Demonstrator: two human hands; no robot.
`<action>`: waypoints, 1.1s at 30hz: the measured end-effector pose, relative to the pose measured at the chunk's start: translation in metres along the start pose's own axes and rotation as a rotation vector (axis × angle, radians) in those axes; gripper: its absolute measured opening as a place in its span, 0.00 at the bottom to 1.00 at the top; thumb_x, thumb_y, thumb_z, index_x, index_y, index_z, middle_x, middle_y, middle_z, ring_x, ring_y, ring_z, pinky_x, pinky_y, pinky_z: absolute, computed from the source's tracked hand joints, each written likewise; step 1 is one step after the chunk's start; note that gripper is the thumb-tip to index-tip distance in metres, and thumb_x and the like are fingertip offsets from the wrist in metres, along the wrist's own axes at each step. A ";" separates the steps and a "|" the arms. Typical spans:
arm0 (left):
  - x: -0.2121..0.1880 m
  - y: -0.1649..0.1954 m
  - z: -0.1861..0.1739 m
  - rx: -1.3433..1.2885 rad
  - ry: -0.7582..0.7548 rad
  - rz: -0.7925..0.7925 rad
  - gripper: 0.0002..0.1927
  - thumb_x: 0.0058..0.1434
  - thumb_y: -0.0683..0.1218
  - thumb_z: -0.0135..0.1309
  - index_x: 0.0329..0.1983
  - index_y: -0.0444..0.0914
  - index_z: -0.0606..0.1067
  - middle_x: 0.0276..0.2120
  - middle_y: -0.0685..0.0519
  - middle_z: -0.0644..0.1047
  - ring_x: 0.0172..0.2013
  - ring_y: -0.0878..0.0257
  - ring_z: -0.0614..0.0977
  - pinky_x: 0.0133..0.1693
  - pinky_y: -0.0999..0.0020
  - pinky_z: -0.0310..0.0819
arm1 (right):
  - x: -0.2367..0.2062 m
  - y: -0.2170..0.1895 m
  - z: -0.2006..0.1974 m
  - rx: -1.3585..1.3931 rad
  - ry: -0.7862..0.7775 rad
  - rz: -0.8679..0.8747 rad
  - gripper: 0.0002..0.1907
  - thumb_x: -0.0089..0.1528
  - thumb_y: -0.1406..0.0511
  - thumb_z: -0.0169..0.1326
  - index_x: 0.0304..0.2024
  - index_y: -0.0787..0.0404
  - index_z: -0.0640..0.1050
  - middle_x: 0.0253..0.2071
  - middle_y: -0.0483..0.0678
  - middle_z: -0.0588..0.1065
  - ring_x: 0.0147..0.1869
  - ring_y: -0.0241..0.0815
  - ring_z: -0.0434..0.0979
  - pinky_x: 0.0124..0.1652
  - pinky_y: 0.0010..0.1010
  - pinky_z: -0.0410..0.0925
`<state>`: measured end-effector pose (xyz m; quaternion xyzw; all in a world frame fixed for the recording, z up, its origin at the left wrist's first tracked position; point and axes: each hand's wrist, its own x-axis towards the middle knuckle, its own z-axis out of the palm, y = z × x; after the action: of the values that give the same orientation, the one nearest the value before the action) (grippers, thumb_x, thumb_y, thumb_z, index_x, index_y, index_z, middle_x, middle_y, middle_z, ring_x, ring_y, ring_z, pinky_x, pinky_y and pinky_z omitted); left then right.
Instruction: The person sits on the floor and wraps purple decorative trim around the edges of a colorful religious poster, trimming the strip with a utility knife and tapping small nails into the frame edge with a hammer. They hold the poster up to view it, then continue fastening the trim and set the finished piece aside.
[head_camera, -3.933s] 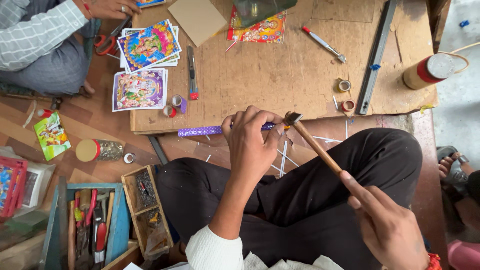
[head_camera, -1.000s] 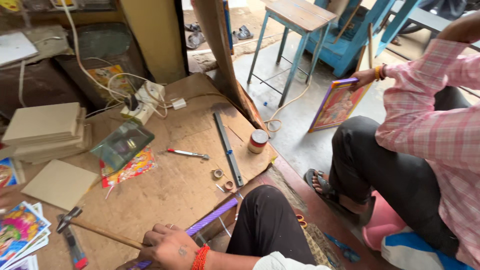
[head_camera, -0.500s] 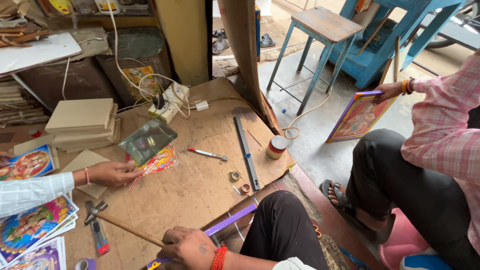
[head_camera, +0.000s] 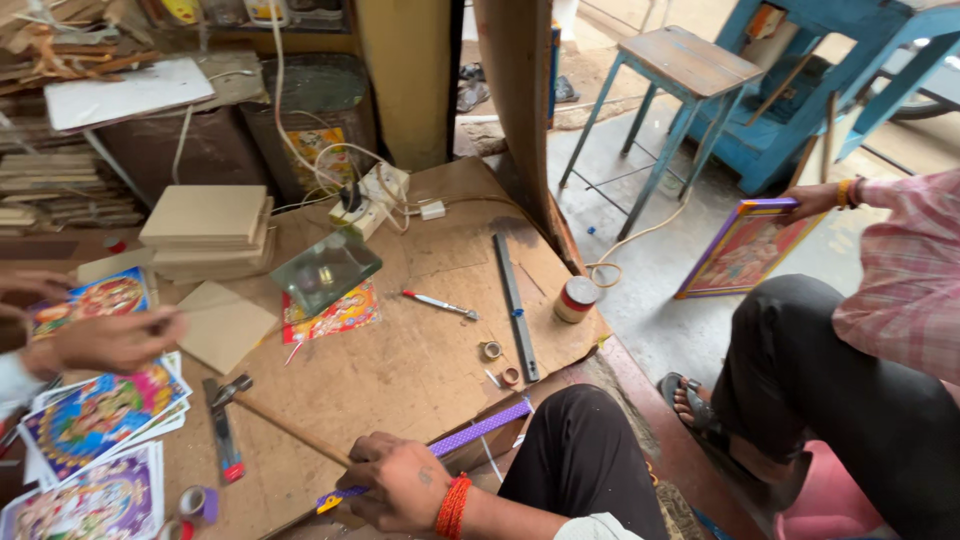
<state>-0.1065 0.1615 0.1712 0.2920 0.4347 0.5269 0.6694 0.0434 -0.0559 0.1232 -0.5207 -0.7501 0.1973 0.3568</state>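
Far left: stack of colourful prints at the edge of the cardboard sheet, probably kept within a co-worker's reach. The co-worker's hand hovered over them, blurred, grip unreadable. A tape roll lay by the lowest print. Next along, the hammer lay low across the cardboard, its head resting flat and its wooden handle running back into the wearer's right hand. That hand was curled closed around the handle end, knuckles up, orange thread at the wrist; it sat on top of the purple strip, seemingly pinning it against the board edge by the knee. Left hand not in frame. A glass pane leaned over a print mid-board, and a dark metal ruler lay beyond. Far right: a seated person's hand held a purple-framed picture upright on the floor, tilted as if for viewing.
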 end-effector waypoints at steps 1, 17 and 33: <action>-0.003 -0.003 -0.020 0.055 0.030 0.021 0.12 0.63 0.41 0.57 0.49 0.33 0.78 0.44 0.50 0.78 0.44 0.62 0.80 0.46 0.67 0.79 | 0.001 0.002 0.001 -0.003 0.002 0.001 0.12 0.59 0.61 0.62 0.43 0.58 0.82 0.43 0.50 0.75 0.51 0.52 0.77 0.48 0.41 0.72; -0.152 -0.037 -0.294 0.984 0.502 0.373 0.13 0.66 0.41 0.55 0.52 0.32 0.78 0.47 0.48 0.79 0.46 0.63 0.81 0.48 0.68 0.80 | 0.019 0.006 0.015 -0.030 -0.053 -0.005 0.18 0.53 0.63 0.65 0.45 0.63 0.82 0.43 0.58 0.75 0.50 0.59 0.76 0.48 0.44 0.71; -0.167 -0.111 -0.107 0.665 -0.128 0.693 0.02 0.67 0.38 0.58 0.41 0.33 0.78 0.43 0.48 0.81 0.50 0.58 0.80 0.55 0.66 0.73 | 0.014 0.002 0.032 -0.061 -0.012 -0.014 0.18 0.50 0.65 0.62 0.43 0.60 0.83 0.39 0.52 0.76 0.43 0.54 0.77 0.40 0.43 0.71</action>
<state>-0.1623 -0.0359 0.0742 0.6496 0.4144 0.5324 0.3504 0.0186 -0.0401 0.1049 -0.5248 -0.7616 0.1747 0.3377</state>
